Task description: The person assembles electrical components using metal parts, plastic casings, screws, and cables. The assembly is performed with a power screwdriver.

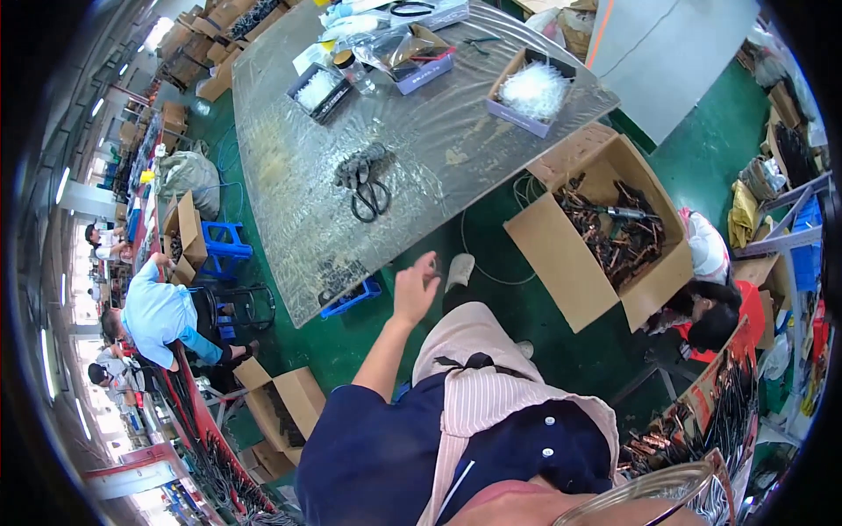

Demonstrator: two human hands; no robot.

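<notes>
My left hand point(415, 287) is just off the near edge of a table point(289, 210) covered with clear plastic sheet. Its fingers are loosely bent and apart, with nothing visible in them. My right hand is out of sight. On the tabletop beyond my left hand lies a small dark bundle point(361, 161) with black loops point(370, 202) beside it, perhaps scissor handles. To the right stands an open carton point(561, 263) holding dark pieces with copper-coloured parts point(605, 241). A slim tool with a silvery body point(627, 213) lies across them.
Boxes of clear white pieces point(533, 89) point(317, 89), a jar point(345, 61) and pliers point(478, 41) sit on the table. Blue stools point(225, 250) and a person in light blue point(158, 311) are at left. Another person point(715, 307) is low behind the carton.
</notes>
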